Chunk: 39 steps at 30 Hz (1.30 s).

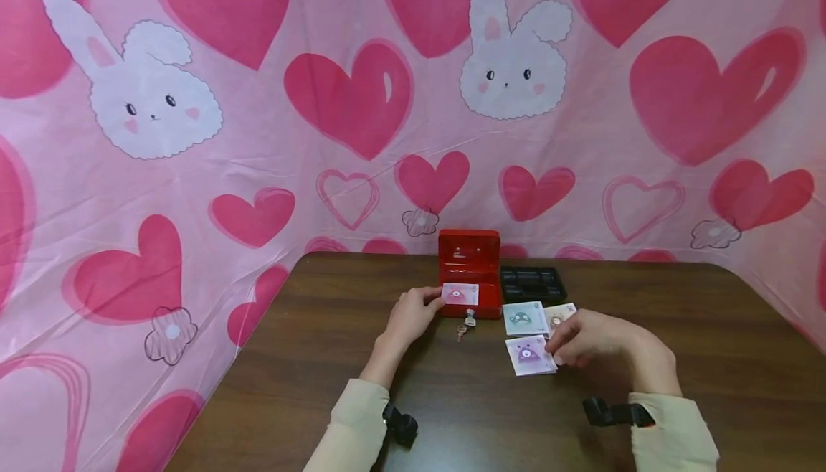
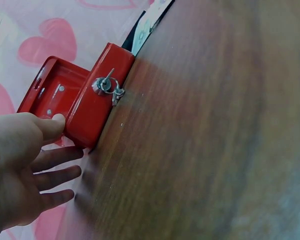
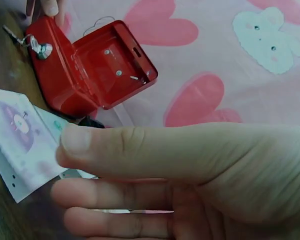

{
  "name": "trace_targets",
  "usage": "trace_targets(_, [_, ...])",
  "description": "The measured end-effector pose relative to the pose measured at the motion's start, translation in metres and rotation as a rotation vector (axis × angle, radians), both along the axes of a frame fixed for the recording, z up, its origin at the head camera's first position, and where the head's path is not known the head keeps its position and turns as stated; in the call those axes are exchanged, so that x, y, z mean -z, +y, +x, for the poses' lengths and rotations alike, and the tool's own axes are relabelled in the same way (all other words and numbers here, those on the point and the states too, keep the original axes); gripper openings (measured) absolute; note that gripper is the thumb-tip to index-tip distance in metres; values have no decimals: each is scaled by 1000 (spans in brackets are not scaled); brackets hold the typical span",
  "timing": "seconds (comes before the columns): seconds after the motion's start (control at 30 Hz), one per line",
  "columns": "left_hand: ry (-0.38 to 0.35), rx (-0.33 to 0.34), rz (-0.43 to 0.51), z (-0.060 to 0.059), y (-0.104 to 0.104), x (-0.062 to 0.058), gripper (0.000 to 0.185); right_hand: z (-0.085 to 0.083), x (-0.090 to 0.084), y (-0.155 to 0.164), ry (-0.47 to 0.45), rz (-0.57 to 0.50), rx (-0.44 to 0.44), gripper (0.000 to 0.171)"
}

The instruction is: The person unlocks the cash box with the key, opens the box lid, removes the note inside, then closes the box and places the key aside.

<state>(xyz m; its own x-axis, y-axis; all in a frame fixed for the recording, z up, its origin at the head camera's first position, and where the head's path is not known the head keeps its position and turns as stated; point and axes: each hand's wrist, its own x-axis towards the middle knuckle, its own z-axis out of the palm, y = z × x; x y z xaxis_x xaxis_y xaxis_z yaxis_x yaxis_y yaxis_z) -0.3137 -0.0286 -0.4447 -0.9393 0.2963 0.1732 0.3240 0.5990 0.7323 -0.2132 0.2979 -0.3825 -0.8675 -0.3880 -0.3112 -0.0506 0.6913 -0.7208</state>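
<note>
A dark brown wood-grain finish is seen on the bench (image 1: 645, 386), smooth with a soft sheen. The cash box (image 1: 470, 260) is shown as red painted metal, glossy, with bare metal rivets inside its lid. A silvery metal key (image 2: 108, 83) is seen in its front lock, more metal keys hanging from it. Just right of the box, a black tray (image 1: 533, 282) is seen, apparently matt plastic. The play notes (image 1: 529, 354) in front of that tray are printed paper, matt, pastel. Behind the box, a thin pink printed sheet (image 1: 258, 135) is hung, creased and faintly shiny.
</note>
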Motion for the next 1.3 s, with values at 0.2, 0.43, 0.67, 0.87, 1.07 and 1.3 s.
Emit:
trace_targets(0.2, [20,-6,-9,0,0,0,36,-8,5,0,111,-17,-6,25])
trace_targets(0.43, [20,-5,-11,0,0,0,36,-15,13,-5,220,-77,-18,34])
trace_targets(0.67, [17,-1,-13,1,0,-2,36,-21,21,-9,336,-46,60,32])
trace_targets(0.87, [19,-9,-18,1,0,-1,36,-26,28,-17,428,-32,147,36])
trace_targets(1.07, [12,-34,-34,3,0,-4,35,-30,33,-37,546,-34,250,37])
trace_targets(1.3, [16,-56,-65,7,1,-7,35,-35,38,-63,673,-65,357,28])
